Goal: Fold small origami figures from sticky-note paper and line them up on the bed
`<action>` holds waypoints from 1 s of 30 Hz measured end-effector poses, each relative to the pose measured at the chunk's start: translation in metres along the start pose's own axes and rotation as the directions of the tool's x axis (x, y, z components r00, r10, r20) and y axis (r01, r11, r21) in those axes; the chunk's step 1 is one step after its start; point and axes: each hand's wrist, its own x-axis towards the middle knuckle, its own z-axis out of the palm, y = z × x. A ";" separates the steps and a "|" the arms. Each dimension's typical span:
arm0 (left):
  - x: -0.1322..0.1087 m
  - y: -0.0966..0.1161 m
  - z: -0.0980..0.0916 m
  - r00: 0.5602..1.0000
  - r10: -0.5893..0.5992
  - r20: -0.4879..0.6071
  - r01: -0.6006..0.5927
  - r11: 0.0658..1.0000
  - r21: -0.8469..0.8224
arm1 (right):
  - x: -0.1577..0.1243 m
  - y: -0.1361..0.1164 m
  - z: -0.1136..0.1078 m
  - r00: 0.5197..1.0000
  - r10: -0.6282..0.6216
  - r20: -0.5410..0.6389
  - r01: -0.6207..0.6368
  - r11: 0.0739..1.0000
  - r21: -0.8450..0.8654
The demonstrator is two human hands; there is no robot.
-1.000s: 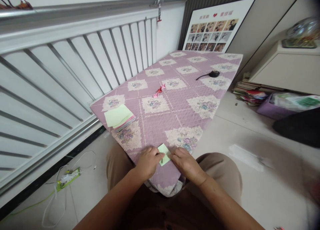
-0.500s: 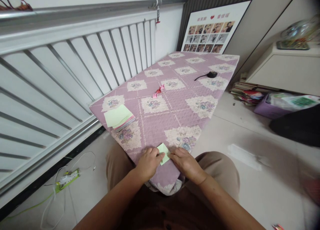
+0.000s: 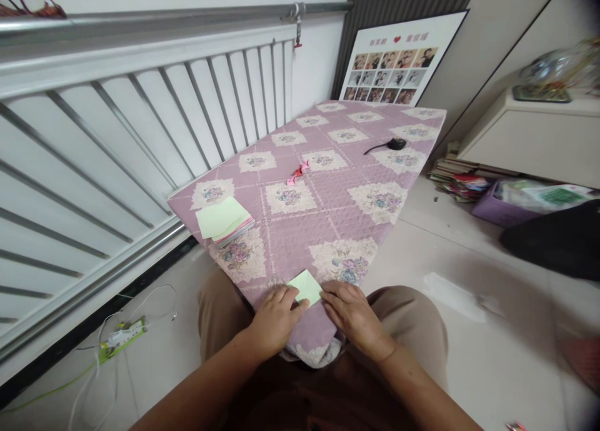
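Far left of the green square (image 3: 307,286), eyeglasses (image 3: 40,5): resting on the grey pipe (image 3: 187,16).
Radiator (image 3: 182,131): white and slatted, under that pipe, well left of the square and beyond it.
Power strip (image 3: 122,340): on the floor (image 3: 164,368), left of the square, with wires running from it.
Paper stack (image 3: 222,217): left of the square and farther off, pale green on top, pink and white at the edges.
Left hand (image 3: 274,320): at the square's left side; its grip has thumb and fingertips resting on the paper near the left and near corners, but whether they pinch it cannot be told.
Folded pieces (image 3: 298,172): pink and red, in a short slanting row well beyond the square.
Square: pale green paper, flat on the purple floral counter (image 3: 304,240) near its closest corner, between both hands.
Right hand (image 3: 352,315): at the square's right corner; its grip has the fingertips gathered there, pinch or mere touch unclear.
Black round object (image 3: 396,143): far beyond the square and to its right, a thin tail pointing left.
Photo board (image 3: 396,61): upright, tilted, behind the counter's far end.
Purple bin (image 3: 497,207): on the floor, well right of the square.
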 end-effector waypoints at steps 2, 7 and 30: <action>0.000 0.001 0.000 1.000 0.002 -0.015 -0.002 1.000 -0.012 | 0.003 -0.009 0.001 1.000 0.007 -0.024 -0.008 1.000 -0.009; 0.002 0.002 0.000 1.000 -0.011 -0.013 0.011 1.000 -0.010 | 0.006 -0.033 0.012 0.997 -0.071 0.024 0.071 0.997 -0.007; 0.020 -0.021 -0.022 0.993 -0.045 0.112 0.082 0.935 -0.344 | 0.046 -0.019 0.005 0.826 0.540 0.162 -0.526 0.841 -0.124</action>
